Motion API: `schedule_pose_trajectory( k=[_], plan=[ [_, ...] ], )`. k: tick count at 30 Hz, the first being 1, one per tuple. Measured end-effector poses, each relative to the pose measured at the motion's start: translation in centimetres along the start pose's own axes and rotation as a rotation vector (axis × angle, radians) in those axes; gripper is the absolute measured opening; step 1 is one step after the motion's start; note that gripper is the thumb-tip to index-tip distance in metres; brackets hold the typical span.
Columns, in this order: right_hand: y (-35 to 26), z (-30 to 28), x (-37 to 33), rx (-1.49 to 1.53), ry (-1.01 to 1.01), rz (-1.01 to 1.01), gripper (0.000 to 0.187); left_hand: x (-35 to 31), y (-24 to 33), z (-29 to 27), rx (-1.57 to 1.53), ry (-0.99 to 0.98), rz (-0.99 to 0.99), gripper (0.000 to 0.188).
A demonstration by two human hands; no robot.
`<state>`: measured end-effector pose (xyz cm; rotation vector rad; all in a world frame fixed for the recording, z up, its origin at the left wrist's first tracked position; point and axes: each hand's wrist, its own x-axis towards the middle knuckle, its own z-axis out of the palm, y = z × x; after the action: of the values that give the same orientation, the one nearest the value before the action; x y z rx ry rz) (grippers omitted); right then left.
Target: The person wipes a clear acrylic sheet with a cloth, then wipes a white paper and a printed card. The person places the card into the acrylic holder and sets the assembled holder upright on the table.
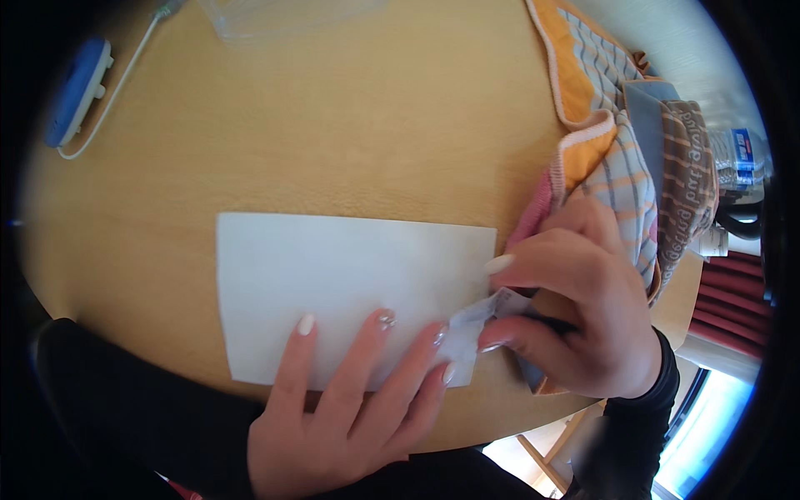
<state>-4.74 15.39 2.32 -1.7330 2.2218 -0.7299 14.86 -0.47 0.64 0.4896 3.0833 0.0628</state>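
Observation:
A white rectangular sheet lies on the wooden table in front of me. My left hand rests on its near part, fingers spread flat across it. At the sheet's right end is a thin, crumpled whitish strip, partly see-through. My right hand curls around the strip's outer end, its thumb against it and its index finger bent above. The other fingers of that hand are partly hidden. Just beyond the right hand lies a folded striped cloth with an orange edge.
A blue and white device with a white cord sits at the far left. Clear plastic packaging lies at the far edge. Past the cloth, on the right, are a brown fabric item and a plastic bottle.

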Motion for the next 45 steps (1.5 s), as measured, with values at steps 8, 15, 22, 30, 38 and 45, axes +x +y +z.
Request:
schedule_pose_trajectory(
  k=[8, 15, 22, 30, 38, 45],
  plan=[
    [0.6, 0.8, -0.4, -0.296, 0.046, -0.200, 0.024, -0.1, 1.5, 2.8, 0.001, 0.225, -0.201, 0.035],
    [-2.8, 0.7, -3.1, -0.561, 0.051, -0.104, 0.028, -0.2, 0.8, 1.9, 0.077, 0.154, -0.112, 0.030],
    [-3.2, 0.7, -4.7, -0.484, -0.009, 0.006, 0.045, -0.5, 0.9, 2.0, 0.066, 0.137, -0.118, 0.030],
    [-3.3, 1.2, -3.9, -0.489, -0.178, -0.016, 0.063, -0.2, 0.6, 1.3, 0.085, 0.093, -0.083, 0.030],
    [-6.4, 3.6, -4.3, -0.494, 0.019, 0.259, 0.067, 0.0, 0.8, 1.2, 0.072, 0.104, -0.076, 0.030],
    [-5.9, 2.8, -3.2, -0.530, -0.062, 0.230, 0.059, 0.0, 0.7, 1.3, 0.133, 0.125, -0.049, 0.031]
  ],
)
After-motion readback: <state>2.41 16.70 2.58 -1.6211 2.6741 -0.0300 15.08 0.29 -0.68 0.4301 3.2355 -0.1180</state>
